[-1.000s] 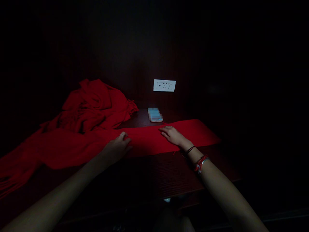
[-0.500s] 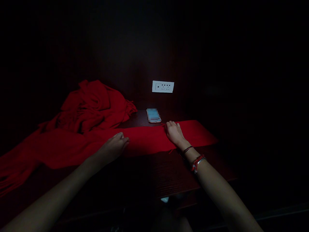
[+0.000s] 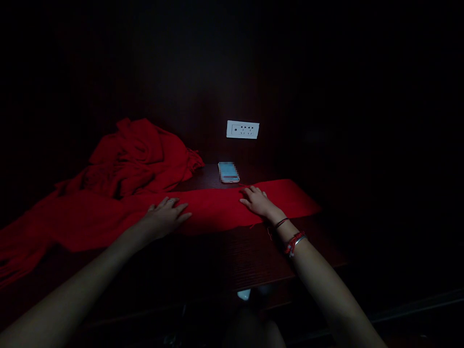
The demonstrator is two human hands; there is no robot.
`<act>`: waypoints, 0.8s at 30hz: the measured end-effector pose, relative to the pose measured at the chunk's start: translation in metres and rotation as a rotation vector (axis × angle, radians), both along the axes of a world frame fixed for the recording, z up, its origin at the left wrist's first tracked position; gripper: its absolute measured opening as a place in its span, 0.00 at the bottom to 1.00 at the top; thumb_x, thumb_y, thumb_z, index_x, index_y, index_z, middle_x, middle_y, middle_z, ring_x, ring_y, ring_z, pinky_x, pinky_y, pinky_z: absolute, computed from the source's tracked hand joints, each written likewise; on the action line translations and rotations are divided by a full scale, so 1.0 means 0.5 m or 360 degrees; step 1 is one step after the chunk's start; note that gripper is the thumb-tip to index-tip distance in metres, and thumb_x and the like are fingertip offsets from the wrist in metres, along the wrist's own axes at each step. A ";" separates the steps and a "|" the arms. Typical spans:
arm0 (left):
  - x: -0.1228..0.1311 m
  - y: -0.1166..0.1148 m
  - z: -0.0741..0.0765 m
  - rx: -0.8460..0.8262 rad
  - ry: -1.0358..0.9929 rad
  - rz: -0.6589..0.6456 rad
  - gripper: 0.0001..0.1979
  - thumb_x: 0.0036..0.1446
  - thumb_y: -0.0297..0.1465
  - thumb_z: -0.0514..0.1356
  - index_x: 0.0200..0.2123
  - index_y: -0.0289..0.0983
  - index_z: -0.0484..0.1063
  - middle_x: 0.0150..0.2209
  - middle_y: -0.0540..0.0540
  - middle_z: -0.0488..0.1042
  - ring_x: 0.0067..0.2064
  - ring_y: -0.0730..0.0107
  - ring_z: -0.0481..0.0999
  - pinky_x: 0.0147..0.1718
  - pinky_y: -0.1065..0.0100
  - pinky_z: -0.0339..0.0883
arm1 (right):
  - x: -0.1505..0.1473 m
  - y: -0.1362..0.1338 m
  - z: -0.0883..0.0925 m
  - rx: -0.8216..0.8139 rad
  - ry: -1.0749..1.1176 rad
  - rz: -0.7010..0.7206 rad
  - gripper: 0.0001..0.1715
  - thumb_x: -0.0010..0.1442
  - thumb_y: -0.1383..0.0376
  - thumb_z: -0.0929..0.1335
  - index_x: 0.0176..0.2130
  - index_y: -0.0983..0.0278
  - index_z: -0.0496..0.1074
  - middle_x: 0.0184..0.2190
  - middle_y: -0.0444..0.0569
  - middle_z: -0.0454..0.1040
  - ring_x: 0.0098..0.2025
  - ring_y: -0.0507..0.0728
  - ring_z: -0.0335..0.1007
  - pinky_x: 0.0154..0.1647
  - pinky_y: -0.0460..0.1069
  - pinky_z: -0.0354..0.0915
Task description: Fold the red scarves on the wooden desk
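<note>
A long red scarf lies flat in a band across the dark wooden desk. Its left part joins or lies against a crumpled red heap, and fringes hang toward the lower left. My left hand rests on the band with fingers spread, a ring on one of them. On the right part of the band, my right hand lies palm down with its fingers stretched apart. Bracelets circle my right wrist. Neither hand grips the cloth.
A phone with a lit, blurred screen lies behind the scarf. A white wall socket is fixed above it. The desk's front edge runs below my hands, with a small white object beneath. The surroundings are very dark.
Both hands have gone from closed to open, with the fingers now spread on the cloth. My left hand has shifted slightly left. The scarf lies much as before.
</note>
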State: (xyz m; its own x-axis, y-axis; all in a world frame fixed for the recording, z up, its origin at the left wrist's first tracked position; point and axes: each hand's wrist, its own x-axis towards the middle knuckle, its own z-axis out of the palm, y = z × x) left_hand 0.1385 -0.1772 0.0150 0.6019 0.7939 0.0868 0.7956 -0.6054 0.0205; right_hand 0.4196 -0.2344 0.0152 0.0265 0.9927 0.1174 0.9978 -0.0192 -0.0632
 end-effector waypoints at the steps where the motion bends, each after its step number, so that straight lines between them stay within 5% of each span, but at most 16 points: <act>1: 0.008 0.001 -0.005 0.0052 -0.0021 -0.0017 0.24 0.54 0.42 0.41 0.53 0.42 0.54 0.57 0.43 0.49 0.56 0.53 0.45 0.48 0.51 0.45 | 0.000 -0.004 0.003 -0.0073 0.0029 0.0023 0.30 0.55 0.50 0.54 0.54 0.61 0.50 0.53 0.55 0.52 0.53 0.61 0.46 0.49 0.59 0.47; 3: 0.023 0.004 -0.013 0.0061 -0.0002 -0.0042 0.26 0.54 0.43 0.40 0.56 0.43 0.47 0.59 0.44 0.41 0.58 0.54 0.38 0.49 0.50 0.42 | -0.001 -0.010 0.007 -0.0278 0.0064 0.0060 0.37 0.53 0.46 0.53 0.57 0.59 0.44 0.57 0.54 0.45 0.57 0.64 0.38 0.51 0.63 0.38; 7: 0.032 0.015 -0.017 -0.0392 0.0203 0.0034 0.33 0.48 0.52 0.43 0.56 0.49 0.37 0.59 0.48 0.31 0.57 0.48 0.32 0.46 0.41 0.38 | -0.005 -0.010 0.006 -0.0557 0.0106 0.0019 0.42 0.49 0.41 0.50 0.58 0.56 0.38 0.59 0.51 0.35 0.58 0.65 0.25 0.52 0.66 0.28; 16: 0.004 0.020 0.034 -0.0629 0.0383 0.0068 0.49 0.34 0.57 0.51 0.56 0.42 0.34 0.57 0.38 0.25 0.57 0.48 0.30 0.47 0.43 0.40 | 0.002 -0.009 0.013 -0.0663 0.0178 0.0043 0.54 0.40 0.37 0.56 0.57 0.55 0.30 0.59 0.49 0.29 0.58 0.66 0.21 0.53 0.64 0.27; 21: 0.005 0.025 0.039 -0.0639 0.0366 0.0049 0.52 0.30 0.56 0.53 0.56 0.39 0.36 0.57 0.36 0.28 0.57 0.46 0.35 0.48 0.50 0.46 | 0.004 -0.023 0.024 -0.0588 0.0246 0.0163 0.56 0.37 0.38 0.60 0.57 0.55 0.31 0.59 0.50 0.29 0.58 0.66 0.21 0.52 0.65 0.28; 24: 0.001 0.029 0.032 -0.0623 0.0335 0.0021 0.53 0.29 0.57 0.53 0.56 0.39 0.36 0.57 0.36 0.26 0.57 0.46 0.32 0.48 0.48 0.44 | 0.002 -0.027 0.027 -0.0289 0.0282 0.0271 0.49 0.42 0.40 0.59 0.57 0.53 0.36 0.59 0.48 0.32 0.58 0.64 0.22 0.52 0.66 0.31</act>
State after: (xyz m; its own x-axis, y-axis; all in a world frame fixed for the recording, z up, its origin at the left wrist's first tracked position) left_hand 0.1393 -0.1629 0.0309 0.5639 0.7502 -0.3454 0.8146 -0.5741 0.0830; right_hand 0.4205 -0.2479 0.0288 -0.1380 0.9889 -0.0543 0.9614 0.1206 -0.2473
